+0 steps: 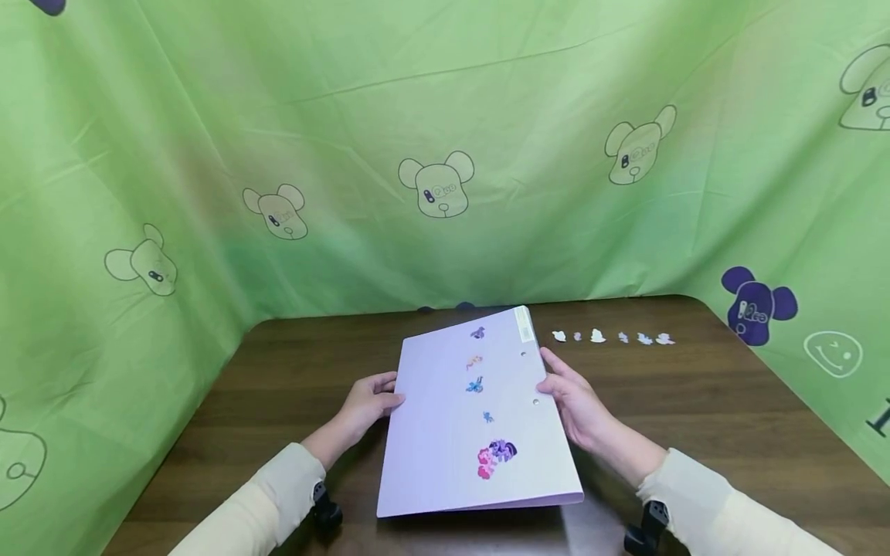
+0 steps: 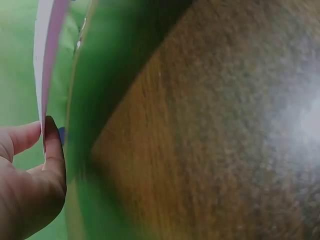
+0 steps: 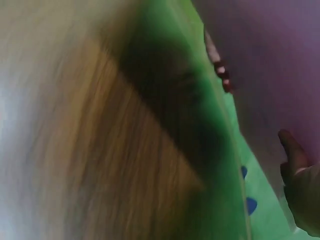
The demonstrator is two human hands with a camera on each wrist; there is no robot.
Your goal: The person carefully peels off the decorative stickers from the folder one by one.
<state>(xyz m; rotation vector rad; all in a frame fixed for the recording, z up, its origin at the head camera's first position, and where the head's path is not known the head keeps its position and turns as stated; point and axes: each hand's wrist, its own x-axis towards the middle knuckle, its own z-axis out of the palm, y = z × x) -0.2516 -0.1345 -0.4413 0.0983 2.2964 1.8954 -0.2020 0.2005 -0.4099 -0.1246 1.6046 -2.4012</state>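
Observation:
A pale purple ring binder (image 1: 438, 432), closed, is held up over the table, tilted toward me. Down its cover runs a column of several small cartoon pony stickers, with a pink and purple pair (image 1: 495, 459) at the bottom. My left hand (image 1: 368, 405) pinches the binder's left edge between thumb and fingers; the left wrist view shows that hand (image 2: 35, 175) with the thin edge in its pinch. At the right side, by the spine with its label (image 1: 523, 324), my right hand (image 1: 577, 405) grips with the thumb in front and fingers behind.
A row of several small cut-out stickers (image 1: 598, 336) lies at the back right of the brown wooden table (image 1: 292, 363). Green fabric (image 1: 348, 255) printed with bear heads hangs behind and on both sides. Wrist cameras (image 1: 647, 529) sit under both sleeves.

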